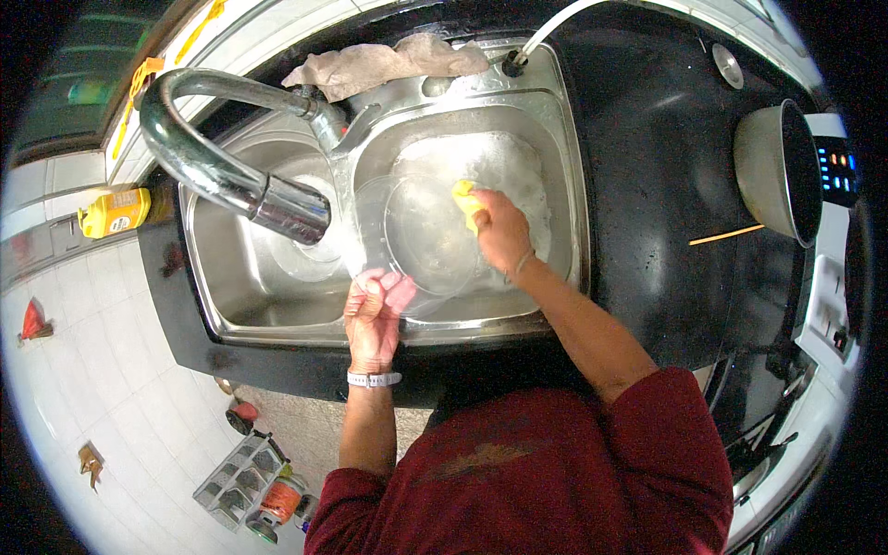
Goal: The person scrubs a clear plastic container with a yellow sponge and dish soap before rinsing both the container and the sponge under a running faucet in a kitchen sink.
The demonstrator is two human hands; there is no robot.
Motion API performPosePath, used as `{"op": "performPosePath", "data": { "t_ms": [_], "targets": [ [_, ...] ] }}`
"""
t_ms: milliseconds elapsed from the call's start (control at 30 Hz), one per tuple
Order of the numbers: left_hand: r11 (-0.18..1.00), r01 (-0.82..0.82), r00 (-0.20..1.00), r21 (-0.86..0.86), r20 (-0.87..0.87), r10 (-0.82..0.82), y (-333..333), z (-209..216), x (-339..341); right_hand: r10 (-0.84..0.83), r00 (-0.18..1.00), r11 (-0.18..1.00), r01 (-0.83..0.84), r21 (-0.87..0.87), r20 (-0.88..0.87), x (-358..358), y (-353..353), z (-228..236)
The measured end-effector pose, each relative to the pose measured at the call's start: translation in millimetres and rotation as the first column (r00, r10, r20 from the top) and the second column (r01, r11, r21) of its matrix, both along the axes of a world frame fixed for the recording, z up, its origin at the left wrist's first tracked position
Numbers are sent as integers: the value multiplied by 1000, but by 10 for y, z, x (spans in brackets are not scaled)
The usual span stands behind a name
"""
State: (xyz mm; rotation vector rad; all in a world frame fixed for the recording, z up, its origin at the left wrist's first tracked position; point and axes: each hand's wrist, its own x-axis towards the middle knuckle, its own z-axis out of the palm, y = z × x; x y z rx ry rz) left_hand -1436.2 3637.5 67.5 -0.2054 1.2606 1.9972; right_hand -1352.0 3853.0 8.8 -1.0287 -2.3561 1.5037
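Note:
My left hand [374, 303] pinches the near-left edge of a clear round dish [414, 242], thumb on top. The dish is see-through, a plate or a lid, and is held over the right basin [518, 314] of a steel double sink. My right hand [502, 234] closes around a yellow sponge or cloth [467, 202], over or against the dish's right side; exact contact cannot be made out. Whitish suds [486, 153] cover the basin floor. In the left basin [231, 287], under the faucet [291, 208], lies another clear round piece [314, 264].
A crumpled beige cloth [388, 67] lies along the sink's back edge, beside a white hose [555, 23]. On the black counter [647, 166] to the right are a large grey pot [763, 171] and a thin wooden stick [726, 235]. A yellow bottle [116, 213] stands at far left.

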Motion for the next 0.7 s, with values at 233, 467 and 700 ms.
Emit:
{"op": "performPosePath", "data": {
  "t_ms": [233, 467, 700],
  "targets": [
    [998, 41, 997, 51, 68, -45, 100, -109, 75, 210, 924, 947, -111, 301, -320, -415, -470, 139],
    [998, 46, 997, -40, 69, -43, 165, -2, 124, -45, 977, 999, 39, -32, -209, -91, -603, -809],
    [996, 66, 997, -55, 48, -63, 133, -57, 82, 118, 980, 950, -63, 307, -162, -500, -475, -276]
  ]
}}
